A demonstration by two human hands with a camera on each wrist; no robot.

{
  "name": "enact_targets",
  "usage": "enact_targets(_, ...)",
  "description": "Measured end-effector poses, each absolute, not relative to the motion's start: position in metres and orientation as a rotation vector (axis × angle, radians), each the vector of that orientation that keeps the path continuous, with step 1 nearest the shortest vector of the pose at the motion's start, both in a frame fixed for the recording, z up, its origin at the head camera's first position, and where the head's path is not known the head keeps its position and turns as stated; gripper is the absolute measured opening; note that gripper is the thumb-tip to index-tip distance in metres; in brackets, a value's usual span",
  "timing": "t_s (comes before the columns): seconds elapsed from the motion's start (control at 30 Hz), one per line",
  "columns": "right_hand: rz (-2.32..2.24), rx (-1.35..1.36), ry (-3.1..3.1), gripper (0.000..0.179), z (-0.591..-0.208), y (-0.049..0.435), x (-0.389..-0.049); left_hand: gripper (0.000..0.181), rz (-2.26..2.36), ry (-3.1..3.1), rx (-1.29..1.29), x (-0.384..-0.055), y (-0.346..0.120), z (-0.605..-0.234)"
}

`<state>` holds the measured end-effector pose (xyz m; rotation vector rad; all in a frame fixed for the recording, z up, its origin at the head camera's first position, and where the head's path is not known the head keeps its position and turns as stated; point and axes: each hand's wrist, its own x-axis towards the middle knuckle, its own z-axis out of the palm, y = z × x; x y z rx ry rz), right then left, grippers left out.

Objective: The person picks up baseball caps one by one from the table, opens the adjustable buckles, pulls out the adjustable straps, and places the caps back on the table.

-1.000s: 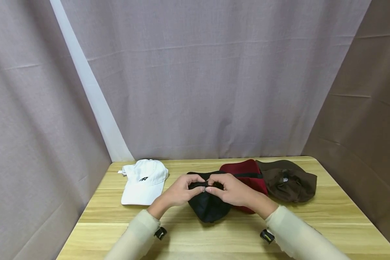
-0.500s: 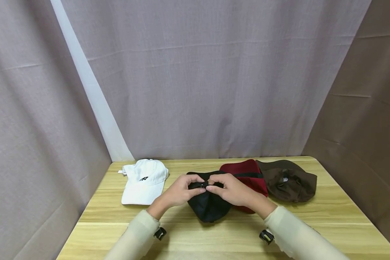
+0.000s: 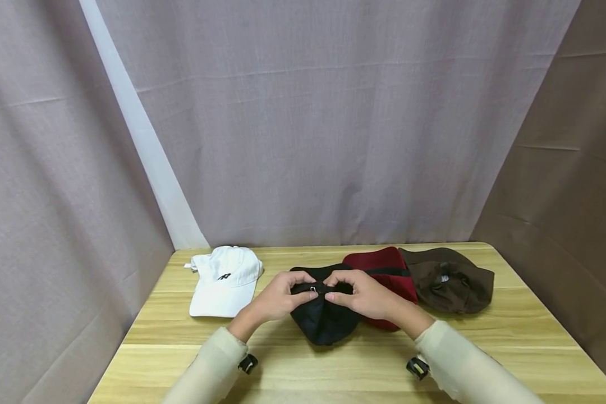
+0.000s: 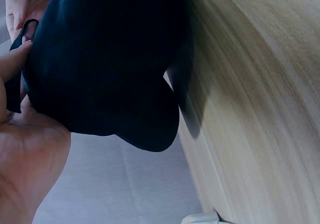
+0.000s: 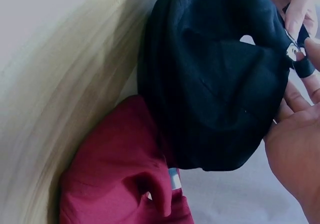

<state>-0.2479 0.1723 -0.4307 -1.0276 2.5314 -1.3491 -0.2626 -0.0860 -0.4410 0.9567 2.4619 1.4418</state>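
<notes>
A black cap (image 3: 325, 325) is held at the table's middle with its back strap (image 3: 323, 288) facing up. My left hand (image 3: 281, 294) pinches the strap between thumb and fingers, beside a small silver buckle (image 3: 313, 289). From the other side, my right hand (image 3: 366, 293) grips the strap's opposite part, thumb nearest the camera. In the right wrist view, a loop of strap (image 5: 303, 68) passes by the fingers next to the metal buckle. The left wrist view has the black cap's crown (image 4: 105, 59) above the wood; some fingertips are hidden behind the fabric.
A dark red cap (image 3: 376, 261) with a black band lies against the black cap's right side. Further right, a brown cap (image 3: 451, 289) overlaps it. The white cap (image 3: 227, 280) sits at the left on the wooden table (image 3: 313, 376). Grey curtains (image 3: 303, 140) hang behind.
My thumbs have drawn slightly apart along the strap, and the silver buckle shows more plainly between them. The black cap and the other caps stay where they were.
</notes>
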Motion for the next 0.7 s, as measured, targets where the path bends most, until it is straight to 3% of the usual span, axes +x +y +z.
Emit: enact_targets(0.7,-1.895,-0.983,2.159,0.019,-0.4397,0.1664,-0.2486,0.011,1.520,2.471,0.979,-0.2665,-0.0837,-0.4407)
